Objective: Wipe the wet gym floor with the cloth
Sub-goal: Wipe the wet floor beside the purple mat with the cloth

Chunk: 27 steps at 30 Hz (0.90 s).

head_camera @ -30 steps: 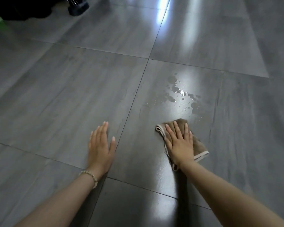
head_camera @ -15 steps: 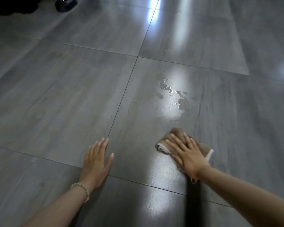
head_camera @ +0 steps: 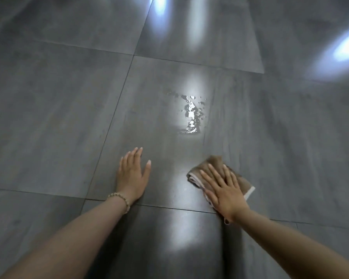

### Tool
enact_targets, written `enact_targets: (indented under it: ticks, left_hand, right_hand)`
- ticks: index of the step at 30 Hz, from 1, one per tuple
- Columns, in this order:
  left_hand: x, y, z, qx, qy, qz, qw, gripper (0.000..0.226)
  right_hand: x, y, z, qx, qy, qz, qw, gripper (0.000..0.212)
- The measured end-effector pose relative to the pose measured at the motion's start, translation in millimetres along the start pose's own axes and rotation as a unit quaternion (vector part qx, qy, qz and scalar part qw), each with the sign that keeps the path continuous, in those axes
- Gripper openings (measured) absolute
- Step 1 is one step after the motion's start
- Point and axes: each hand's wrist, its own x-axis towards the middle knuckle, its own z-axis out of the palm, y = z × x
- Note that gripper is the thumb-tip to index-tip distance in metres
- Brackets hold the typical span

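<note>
Floor (head_camera: 48,97) fills the whole head view: large dark grey tiles with a faint streaked grain, glossy, divided by thin seams (head_camera: 117,101). Pale reflections of light (head_camera: 345,49) smear across the far tiles, and a softer glare runs down the middle tile towards the person.

Two bare forearms come in from the lower edge. The left forearm (head_camera: 79,238) rises from the bottom left and the right forearm (head_camera: 290,244) from the bottom right, both angled towards the middle tile.

On that tile lies the cloth (head_camera: 215,164), brown with a pale border, folded into a flat pad. It sits at the near right part of the tile, and a small corner of it shows beside the wrist at the near seam.

The right hand (head_camera: 225,190) lies palm down on the cloth and covers most of it, fingers straight and slightly spread, pointing away and a little left. It presses flat and does not pinch the fabric.

The left hand (head_camera: 131,176) is palm down on bare floor to the left of the cloth and well apart from it, fingers straight and close together, thumb held out to the side.

Water (head_camera: 190,113) sits further out on the same tile, a narrow patch of puddles and beads shining in the glare, apart from the cloth's far edge.

A bracelet (head_camera: 119,197) of small pale beads circles the left wrist.
</note>
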Motion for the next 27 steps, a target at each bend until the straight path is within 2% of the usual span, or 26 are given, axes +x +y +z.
enact_targets:
  ticks: [1,3,4,5,6,9,10,11,12,14,17,18,19,20,21,24,26,27]
  left_hand:
    - [-3,9,6,-0.005,-0.007,0.018,1.000,0.073]
    - [-8,21,17,-0.002,-0.034,0.065,0.997,0.076]
    - [-10,24,21,0.005,-0.044,0.086,0.995,0.076]
    - [-12,27,24,0.016,-0.049,0.104,0.993,0.076]
    - [-14,29,26,0.027,-0.050,0.117,0.991,0.076]
    - [-17,39,30,0.029,-0.051,0.110,0.992,0.076]
    - [-15,43,30,0.019,-0.042,0.101,0.994,0.076]
    - [-12,49,30,0.008,-0.030,0.096,0.995,0.075]
    - [-9,55,29,-0.001,-0.022,0.097,0.995,0.075]
    - [-6,66,26,-0.008,-0.020,0.103,0.994,0.075]
    - [-4,81,22,-0.004,-0.023,0.131,0.991,0.076]
    - [-4,83,21,0.006,-0.029,0.143,0.989,0.076]
    - [-2,85,20,0.017,-0.034,0.152,0.988,0.076]
    - [1,88,19,0.026,-0.036,0.160,0.986,0.076]
    - [5,92,19,0.033,-0.033,0.166,0.985,0.075]
    - [14,110,23,0.028,-0.013,0.154,0.988,0.066]
    - [16,119,28,0.020,-0.018,0.134,0.991,0.064]
    - [17,121,30,0.019,-0.020,0.130,0.991,0.064]
  right_hand:
    - [-12,16,0,0.031,0.010,0.083,0.996,0.059]
    - [-20,15,2,0.098,0.016,0.251,0.963,0.064]
    - [-14,1,2,0.121,0.029,0.301,0.946,0.066]
    - [-7,-17,1,0.130,0.023,0.309,0.942,0.066]
    - [-2,-36,1,0.133,0.011,0.270,0.954,0.065]
    - [-13,-74,9,0.090,-0.013,0.062,0.994,0.056]
    - [-21,-68,12,0.075,-0.006,0.031,0.997,0.054]
    - [-28,-51,14,0.071,0.011,0.034,0.997,0.053]
    - [-37,-30,17,0.080,0.026,0.074,0.994,0.052]
    - [-58,16,17,0.086,0.051,0.226,0.969,0.054]
    - [-75,75,5,0.149,0.038,0.466,0.871,0.054]
    - [-70,82,4,0.174,0.034,0.514,0.839,0.053]
    - [-59,81,1,0.184,0.034,0.533,0.825,0.053]
    - [-45,73,0,0.185,0.037,0.516,0.836,0.055]
    - [-31,59,-1,0.189,0.038,0.466,0.863,0.058]
    - [-7,-2,3,0.145,0.017,0.211,0.967,0.061]
    - [-13,-13,7,0.108,0.016,0.102,0.989,0.054]
    - [-16,-1,9,0.098,0.031,0.091,0.991,0.053]
